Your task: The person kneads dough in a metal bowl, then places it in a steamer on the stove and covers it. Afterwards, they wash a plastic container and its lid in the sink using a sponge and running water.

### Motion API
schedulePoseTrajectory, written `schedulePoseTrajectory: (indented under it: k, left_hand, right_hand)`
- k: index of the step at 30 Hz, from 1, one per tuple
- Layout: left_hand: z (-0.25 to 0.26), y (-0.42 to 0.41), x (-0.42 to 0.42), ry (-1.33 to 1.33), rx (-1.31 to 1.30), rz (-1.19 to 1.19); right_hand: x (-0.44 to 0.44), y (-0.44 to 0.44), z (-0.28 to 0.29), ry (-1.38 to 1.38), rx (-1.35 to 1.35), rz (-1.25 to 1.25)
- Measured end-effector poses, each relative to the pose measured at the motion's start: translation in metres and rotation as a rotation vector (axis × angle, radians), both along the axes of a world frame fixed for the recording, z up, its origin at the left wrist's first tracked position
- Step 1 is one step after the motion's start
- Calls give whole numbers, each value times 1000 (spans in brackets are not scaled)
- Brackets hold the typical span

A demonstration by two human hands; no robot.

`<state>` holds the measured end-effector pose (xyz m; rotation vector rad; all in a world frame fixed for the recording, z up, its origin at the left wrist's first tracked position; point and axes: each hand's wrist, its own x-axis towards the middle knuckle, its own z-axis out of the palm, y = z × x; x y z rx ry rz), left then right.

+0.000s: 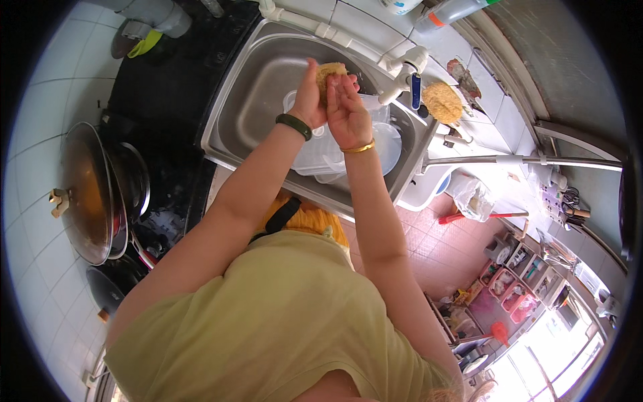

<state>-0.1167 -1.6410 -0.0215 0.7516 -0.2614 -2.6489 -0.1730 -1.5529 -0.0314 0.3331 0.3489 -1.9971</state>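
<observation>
A tan loofah-like scrubbing pad (327, 75) is held up over the stainless steel sink (251, 95). My left hand (310, 103), with a dark green bangle at the wrist, grips its left side. Close against the pad is my right hand (350, 113), palm showing and fingers apart, a gold bracelet on that wrist. The far side of the pad is hidden by the fingers. Beneath my hands, clear plastic containers (314, 151) and a round translucent lid (387, 145) lie in the basin.
A white tap (397, 85) with a blue lever juts over the basin's right side. Another round tan pad (442, 102) hangs by the tiled wall. To the left is a black counter (166, 95) with a glass-lidded pan (90, 196). A red-handled tool (495, 215) is beyond the sink's right end.
</observation>
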Motion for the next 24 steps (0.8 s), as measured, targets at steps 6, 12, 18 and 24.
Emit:
schedulePoseTrajectory:
  k: [6,12,18,24]
  left_hand:
    - [-3,2,-13,-129,-131,-2]
    - [-1,-8,-7,-167,-4,8]
    - [-1,30,-3,-519,-1414,-105]
    - [-12,12,-14,-415,-888,-203]
  right_hand:
    - [14,9,5,2026,709,-20]
    - [-10,27,25,2840,833,513]
    - [11,15,8,2994,1337,823]
    - [-2,33,30,2707,806,840]
